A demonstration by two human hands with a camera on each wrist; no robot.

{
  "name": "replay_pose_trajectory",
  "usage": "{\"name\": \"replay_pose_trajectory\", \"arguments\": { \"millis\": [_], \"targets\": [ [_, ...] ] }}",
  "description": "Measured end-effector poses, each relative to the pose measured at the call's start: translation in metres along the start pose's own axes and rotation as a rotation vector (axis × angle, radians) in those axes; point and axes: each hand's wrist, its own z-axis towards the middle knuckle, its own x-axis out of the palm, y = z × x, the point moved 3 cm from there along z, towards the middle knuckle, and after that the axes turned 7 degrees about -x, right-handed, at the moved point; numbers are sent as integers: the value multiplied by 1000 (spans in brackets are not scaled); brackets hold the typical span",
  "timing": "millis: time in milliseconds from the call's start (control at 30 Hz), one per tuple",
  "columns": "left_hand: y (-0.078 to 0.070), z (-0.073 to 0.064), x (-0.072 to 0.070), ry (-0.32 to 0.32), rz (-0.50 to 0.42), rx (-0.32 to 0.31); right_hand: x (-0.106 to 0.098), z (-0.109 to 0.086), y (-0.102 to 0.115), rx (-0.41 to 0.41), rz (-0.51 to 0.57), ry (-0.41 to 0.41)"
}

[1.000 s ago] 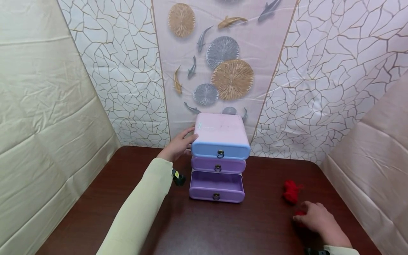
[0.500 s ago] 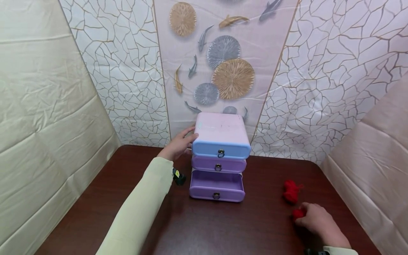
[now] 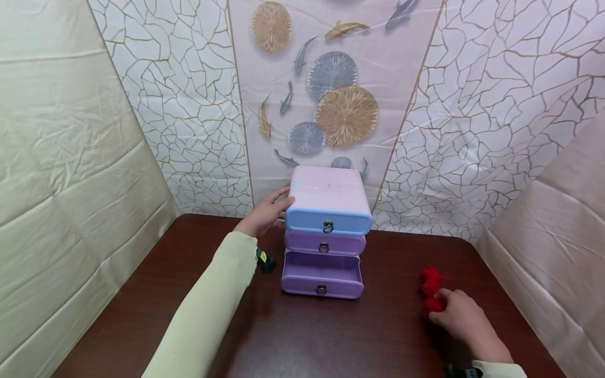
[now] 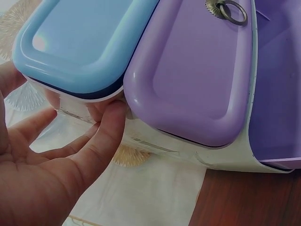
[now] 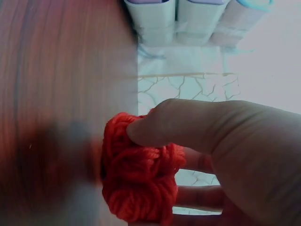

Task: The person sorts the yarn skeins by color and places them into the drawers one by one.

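My left hand (image 3: 267, 212) rests against the left side of a small drawer unit (image 3: 331, 191) with a pale pink top. Its fingers touch the side wall by the blue top drawer (image 4: 80, 44) and the purple middle drawer (image 4: 193, 75). The purple bottom drawer (image 3: 322, 268) is pulled out, and its inside shows bare in the head view. At the right of the table, my right hand (image 3: 465, 320) holds a small bundle of red yarn (image 3: 433, 305), thumb pressed on the strands (image 5: 136, 162). Just beyond it lies another red yarn bundle (image 3: 431, 278), close against the held one.
The dark reddish-brown table (image 3: 302, 336) has rounded back corners. A patterned cloth (image 3: 189, 131) hangs close behind the drawer unit. Cream cloth panels (image 3: 61, 199) stand along both sides. Ring pulls (image 3: 321, 289) hang on the drawer fronts.
My right hand has moved forward and slightly left with its red yarn, up to the other bundle. The left hand and the drawers keep their places.
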Motion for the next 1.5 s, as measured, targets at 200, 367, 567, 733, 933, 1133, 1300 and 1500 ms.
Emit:
{"name": "replay_pose_trajectory", "arguments": {
  "millis": [200, 367, 567, 733, 933, 1133, 1300, 1500],
  "targets": [
    [-1, 0, 0, 8, -3, 8, -5, 5, 17, -7, 33, -52],
    [-1, 1, 0, 9, 5, 7, -6, 9, 30, -3, 70, -67],
    [0, 1, 1, -6, 5, -8, -8, 14, 47, -27, 82, -100],
    [0, 0, 1, -5, 2, -7, -7, 19, 61, -49, 97, -134],
    [0, -1, 1, -5, 7, -6, -5, 25, 75, -78, 103, -172],
    [1, -1, 1, 4, -5, -7, -2, 31, 87, -98, 110, -214],
    [-2, -3, 2, 5, -8, -12, -1, 35, 97, -105, 122, -228],
    [-1, -1, 2, -4, -16, -10, 1, 39, 107, -129, 136, -258]
  ]
}}
